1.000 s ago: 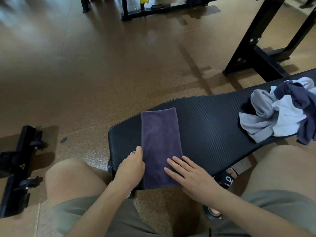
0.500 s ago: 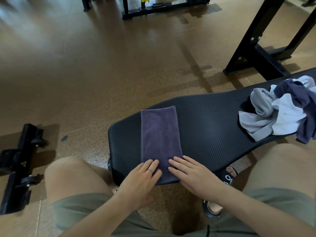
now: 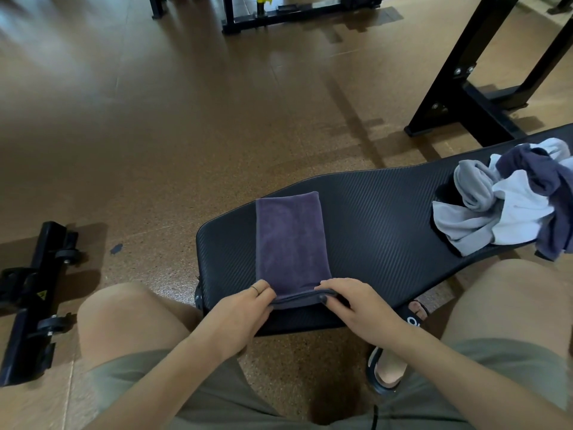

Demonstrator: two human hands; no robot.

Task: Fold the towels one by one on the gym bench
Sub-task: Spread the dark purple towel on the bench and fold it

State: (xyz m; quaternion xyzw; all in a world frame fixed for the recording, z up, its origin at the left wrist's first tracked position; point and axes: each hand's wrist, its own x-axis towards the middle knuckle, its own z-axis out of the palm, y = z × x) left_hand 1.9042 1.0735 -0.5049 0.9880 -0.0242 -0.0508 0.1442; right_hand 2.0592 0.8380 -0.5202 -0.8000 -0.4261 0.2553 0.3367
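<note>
At far left, a black wheeled equipment base point(image 3: 34, 293) lies on the brown speckled floor point(image 3: 155, 135) and bears a small yellow triangular warning label, its symbol too small to read. The left hand point(image 3: 238, 315), a ring on one finger, pinches the near left corner of the purple towel point(image 3: 290, 240), fingers on top. The towel lies as a long folded strip across the near end of the black ribbed gym bench point(image 3: 381, 218). The right hand point(image 3: 356, 305) pinches the near right corner, lifting that edge slightly. A black sandal point(image 3: 414, 319) below shows a white "O"; further letters are hidden. At right, a heap of unfolded towels point(image 3: 508, 200), grey, white and dark blue, rests on the bench. Behind stands a black steel frame point(image 3: 459, 79).
</note>
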